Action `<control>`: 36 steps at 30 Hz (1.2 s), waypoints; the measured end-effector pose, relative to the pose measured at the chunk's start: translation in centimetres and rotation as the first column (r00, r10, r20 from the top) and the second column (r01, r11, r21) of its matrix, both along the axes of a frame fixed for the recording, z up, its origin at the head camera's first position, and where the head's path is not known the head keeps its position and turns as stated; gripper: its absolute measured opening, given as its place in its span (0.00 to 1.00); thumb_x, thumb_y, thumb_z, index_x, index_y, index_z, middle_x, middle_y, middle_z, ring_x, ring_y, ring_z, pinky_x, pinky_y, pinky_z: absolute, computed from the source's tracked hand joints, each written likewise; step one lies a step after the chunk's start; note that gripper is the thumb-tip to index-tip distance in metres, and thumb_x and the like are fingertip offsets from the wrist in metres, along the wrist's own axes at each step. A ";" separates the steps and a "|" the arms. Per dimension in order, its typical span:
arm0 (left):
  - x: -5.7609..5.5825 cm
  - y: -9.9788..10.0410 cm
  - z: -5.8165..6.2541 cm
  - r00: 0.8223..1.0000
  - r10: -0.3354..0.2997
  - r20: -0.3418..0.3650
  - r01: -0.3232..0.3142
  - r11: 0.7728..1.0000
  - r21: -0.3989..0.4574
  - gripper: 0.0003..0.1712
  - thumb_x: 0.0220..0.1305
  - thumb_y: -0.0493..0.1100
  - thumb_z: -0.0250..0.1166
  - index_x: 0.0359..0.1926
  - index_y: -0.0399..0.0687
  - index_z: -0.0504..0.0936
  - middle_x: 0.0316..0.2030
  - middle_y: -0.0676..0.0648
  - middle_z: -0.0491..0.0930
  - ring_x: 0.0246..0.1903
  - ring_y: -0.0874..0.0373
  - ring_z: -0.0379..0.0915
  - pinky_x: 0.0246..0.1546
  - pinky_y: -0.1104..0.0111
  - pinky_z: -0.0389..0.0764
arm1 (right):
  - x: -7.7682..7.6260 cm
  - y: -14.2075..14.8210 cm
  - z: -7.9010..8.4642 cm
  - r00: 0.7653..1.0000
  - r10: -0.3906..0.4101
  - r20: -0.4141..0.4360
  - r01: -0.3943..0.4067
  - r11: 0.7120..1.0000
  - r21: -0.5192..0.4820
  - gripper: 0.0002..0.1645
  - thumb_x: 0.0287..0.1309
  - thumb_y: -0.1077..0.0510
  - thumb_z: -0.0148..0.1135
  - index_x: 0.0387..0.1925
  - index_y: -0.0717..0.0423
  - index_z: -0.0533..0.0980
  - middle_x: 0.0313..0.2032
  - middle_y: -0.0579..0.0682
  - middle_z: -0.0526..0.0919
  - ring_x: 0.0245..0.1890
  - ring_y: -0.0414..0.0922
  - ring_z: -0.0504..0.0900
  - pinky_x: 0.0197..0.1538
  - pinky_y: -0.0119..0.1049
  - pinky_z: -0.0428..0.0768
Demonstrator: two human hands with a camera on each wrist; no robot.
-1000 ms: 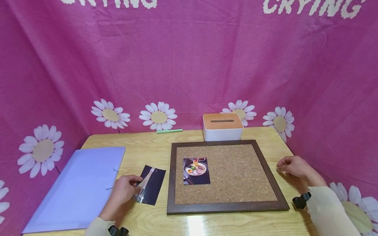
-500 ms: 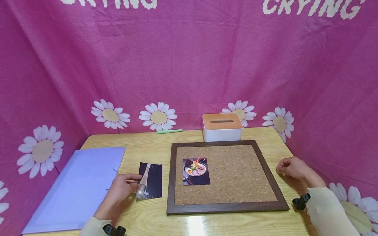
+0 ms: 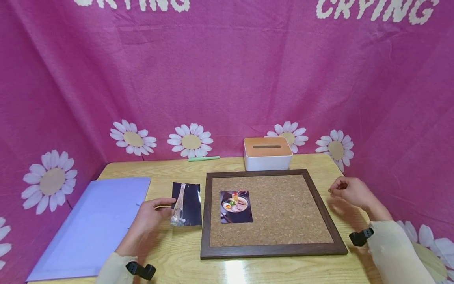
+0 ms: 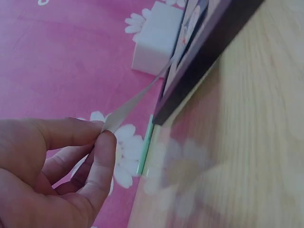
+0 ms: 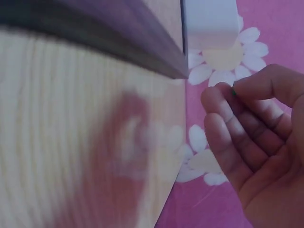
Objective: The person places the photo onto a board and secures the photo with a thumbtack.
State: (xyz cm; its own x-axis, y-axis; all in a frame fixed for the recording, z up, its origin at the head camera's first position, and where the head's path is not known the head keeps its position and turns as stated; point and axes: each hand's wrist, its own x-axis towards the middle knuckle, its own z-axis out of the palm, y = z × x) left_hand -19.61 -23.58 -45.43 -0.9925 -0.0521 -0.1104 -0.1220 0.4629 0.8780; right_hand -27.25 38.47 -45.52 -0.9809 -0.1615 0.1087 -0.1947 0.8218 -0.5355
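Observation:
In the head view my left hand [image 3: 152,217] pinches the left edge of a photo [image 3: 191,205] that shows a lit tower on a dark ground. The left wrist view has that photo [image 4: 126,110] edge-on between thumb and index finger, held above the table. A brown-framed cork board [image 3: 283,209] lies just right of it, bearing a photo of a noodle bowl [image 3: 235,204] on its left part. Beyond the board's right side, my right hand [image 3: 352,193] is raised over the table. Its thumb and index finger pinch a small green thing [image 5: 233,92], mostly hidden by the fingertips.
A pale purple folder [image 3: 95,225] lies on the left of the wooden table [image 3: 170,264]. Behind the board stands a white tissue box [image 3: 268,161] with a wood-coloured lid. A green stick-like object [image 3: 203,158] lies at the back edge, before a pink curtain [image 3: 227,79].
The left hand has lifted the tower photo off the table, turned it more upright, and brought it toward the board's left edge. My right hand has risen slightly.

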 end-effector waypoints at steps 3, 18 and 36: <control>-0.3 0.7 0.4 1.000 -0.010 -0.008 0.010 0.999 0.041 0.20 0.64 0.33 0.65 0.57 0.42 0.83 0.52 0.38 0.84 0.43 0.59 0.83 0.42 0.68 0.82 | 0.0 -0.6 0.7 1.000 0.010 -0.002 -0.010 0.999 -0.031 0.03 0.61 0.61 0.64 0.33 0.56 0.82 0.29 0.49 0.86 0.28 0.33 0.80 0.32 0.30 0.77; -3.0 6.8 1.0 0.998 -0.052 -0.041 0.054 0.997 0.060 0.21 0.60 0.32 0.69 0.56 0.47 0.85 0.52 0.40 0.84 0.45 0.53 0.84 0.46 0.61 0.84 | -0.1 -3.6 3.6 0.993 0.074 0.092 -0.050 0.970 -0.237 0.16 0.66 0.55 0.63 0.45 0.66 0.79 0.33 0.56 0.87 0.29 0.41 0.86 0.35 0.36 0.85; -4.7 14.2 0.1 0.981 -0.191 -0.047 0.196 0.945 0.261 0.23 0.59 0.30 0.68 0.56 0.43 0.83 0.49 0.39 0.82 0.45 0.54 0.82 0.41 0.66 0.82 | -1.0 -8.2 5.0 0.979 0.165 0.119 -0.123 0.946 -0.299 0.13 0.64 0.63 0.63 0.46 0.68 0.81 0.37 0.62 0.88 0.30 0.37 0.86 0.36 0.33 0.86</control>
